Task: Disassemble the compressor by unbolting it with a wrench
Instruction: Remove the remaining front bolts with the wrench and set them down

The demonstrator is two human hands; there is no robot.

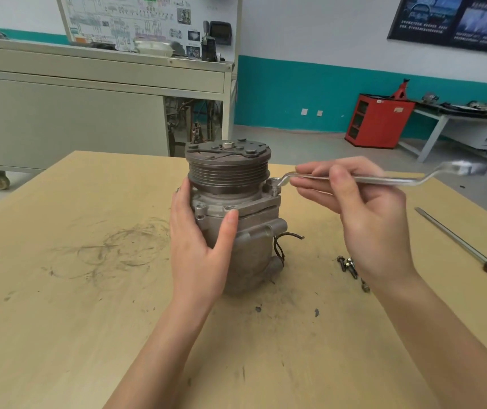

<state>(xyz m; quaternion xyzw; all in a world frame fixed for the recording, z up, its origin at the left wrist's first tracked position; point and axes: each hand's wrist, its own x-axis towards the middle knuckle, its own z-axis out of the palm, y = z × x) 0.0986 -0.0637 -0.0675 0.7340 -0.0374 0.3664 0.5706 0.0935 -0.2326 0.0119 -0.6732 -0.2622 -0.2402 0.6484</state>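
Note:
A grey metal compressor stands upright on the wooden table, its dark ribbed pulley on top. My left hand wraps the housing from the left, thumb pressed on the front flange. My right hand holds the shank of a silver offset ring wrench. The wrench's near ring sits on a bolt at the compressor's upper right corner, just under the pulley. Its far end sticks out to the right, blurred.
Several loose bolts lie on the table right of the compressor, partly behind my right wrist. A long screwdriver with a red handle lies near the right edge. A grey cabinet bench and a red tool cabinet stand beyond the table.

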